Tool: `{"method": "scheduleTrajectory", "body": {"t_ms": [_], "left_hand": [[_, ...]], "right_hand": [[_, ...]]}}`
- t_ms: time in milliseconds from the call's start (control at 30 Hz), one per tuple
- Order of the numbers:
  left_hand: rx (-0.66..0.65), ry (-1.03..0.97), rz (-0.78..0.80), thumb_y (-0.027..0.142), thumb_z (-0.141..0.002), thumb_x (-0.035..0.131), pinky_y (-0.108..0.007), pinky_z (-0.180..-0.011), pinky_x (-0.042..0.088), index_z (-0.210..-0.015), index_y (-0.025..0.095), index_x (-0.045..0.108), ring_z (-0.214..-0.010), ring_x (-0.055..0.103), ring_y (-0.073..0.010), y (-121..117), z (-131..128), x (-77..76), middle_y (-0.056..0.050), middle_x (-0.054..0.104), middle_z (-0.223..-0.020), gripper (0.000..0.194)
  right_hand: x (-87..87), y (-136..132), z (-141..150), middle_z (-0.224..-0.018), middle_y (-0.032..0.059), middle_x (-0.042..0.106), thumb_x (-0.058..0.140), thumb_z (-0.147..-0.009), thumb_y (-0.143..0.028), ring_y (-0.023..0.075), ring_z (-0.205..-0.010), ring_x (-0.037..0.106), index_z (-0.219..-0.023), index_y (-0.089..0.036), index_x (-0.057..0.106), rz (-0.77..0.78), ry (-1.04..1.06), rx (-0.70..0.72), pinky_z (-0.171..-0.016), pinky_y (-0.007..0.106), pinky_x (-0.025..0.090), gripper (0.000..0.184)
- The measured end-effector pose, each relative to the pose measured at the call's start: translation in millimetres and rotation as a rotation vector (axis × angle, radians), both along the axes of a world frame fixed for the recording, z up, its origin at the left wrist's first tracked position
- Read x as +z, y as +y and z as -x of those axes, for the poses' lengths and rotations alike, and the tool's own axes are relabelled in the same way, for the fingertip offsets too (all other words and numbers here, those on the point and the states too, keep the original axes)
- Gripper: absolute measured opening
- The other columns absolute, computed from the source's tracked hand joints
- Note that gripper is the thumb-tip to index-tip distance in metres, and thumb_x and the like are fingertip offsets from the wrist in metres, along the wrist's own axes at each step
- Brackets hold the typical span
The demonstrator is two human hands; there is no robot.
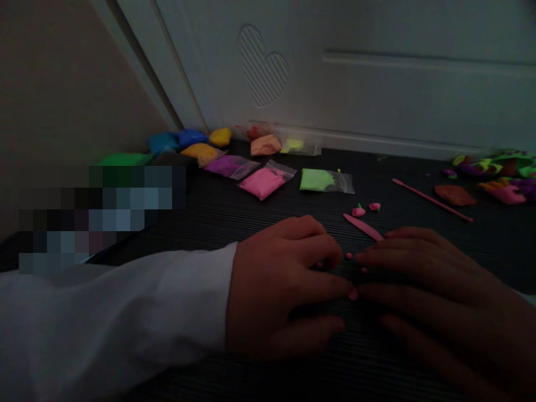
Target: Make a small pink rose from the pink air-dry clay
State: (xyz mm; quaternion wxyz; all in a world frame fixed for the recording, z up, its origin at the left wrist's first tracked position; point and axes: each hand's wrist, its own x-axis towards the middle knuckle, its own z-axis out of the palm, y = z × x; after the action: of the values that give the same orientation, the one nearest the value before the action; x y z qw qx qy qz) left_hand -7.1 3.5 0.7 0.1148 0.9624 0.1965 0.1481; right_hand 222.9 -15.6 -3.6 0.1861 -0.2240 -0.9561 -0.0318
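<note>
My left hand (288, 285) rests low over the dark table, its index finger stretched out and the fingers beyond it curled. At that index fingertip sits a tiny pink clay piece (353, 293). My right hand (444, 296) lies with fingers extended and apart, one fingertip right beside the same piece. Two smaller pink clay bits, a ball (349, 255) and another crumb (364, 270), lie between the hands. A pink modelling knife (362, 226) points out from the right fingertips. Beyond it are two little pink clay buds, one (358, 211) with a green tip and another (374, 206).
Clay bags line the back, among them pink (263, 182), light green (320, 180) and purple (228, 166). A thin pink stick tool (433, 200) lies at right near a reddish-brown clay slab (454, 195) and colourful clay shapes (505, 191). A white panel (377, 100) rises behind.
</note>
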Motion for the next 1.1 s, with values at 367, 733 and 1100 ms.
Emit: {"method": "scheduleTrajectory", "body": {"t_ms": [367,733,1100], "left_hand": [[-0.025,-0.025,-0.032,0.033,-0.08,0.047,-0.035,-0.074,0.038,-0.086,0.017,0.065,-0.085,0.042,-0.0205,-0.9,0.6,2.7,-0.008,0.054,-0.091,0.025],[-0.041,-0.029,-0.02,0.031,-0.079,0.049,-0.036,-0.076,0.038,-0.1,0.017,0.062,-0.088,0.042,-0.0206,-0.6,0.6,2.6,-0.007,0.054,-0.096,0.028],[-0.058,0.02,-0.071,0.033,-0.08,0.047,-0.039,-0.078,0.037,-0.1,0.018,0.061,-0.089,0.043,-0.0219,-1.5,-0.1,0.0,-0.007,0.055,-0.097,0.028]], "right_hand": [[0.4,2.3,-1.5,-0.111,0.0042,0.056,0.056,-0.074,-0.019,0.0214,-0.1,0.049,-0.107,-0.021,0.058,0.015,-0.027,0.004,-0.084,0.043,0.037,0.032],[-0.6,-1.8,4.8,-0.109,0.0024,0.056,0.054,-0.076,-0.014,0.0184,-0.099,0.047,-0.102,-0.021,0.059,0.123,0.021,-0.024,-0.088,0.041,0.034,0.027],[-0.7,-5.1,5.8,-0.103,0.0019,0.059,0.054,-0.076,-0.014,0.0175,-0.095,0.05,-0.095,-0.021,0.062,0.143,0.087,-0.048,-0.088,0.041,0.035,0.022]]}}
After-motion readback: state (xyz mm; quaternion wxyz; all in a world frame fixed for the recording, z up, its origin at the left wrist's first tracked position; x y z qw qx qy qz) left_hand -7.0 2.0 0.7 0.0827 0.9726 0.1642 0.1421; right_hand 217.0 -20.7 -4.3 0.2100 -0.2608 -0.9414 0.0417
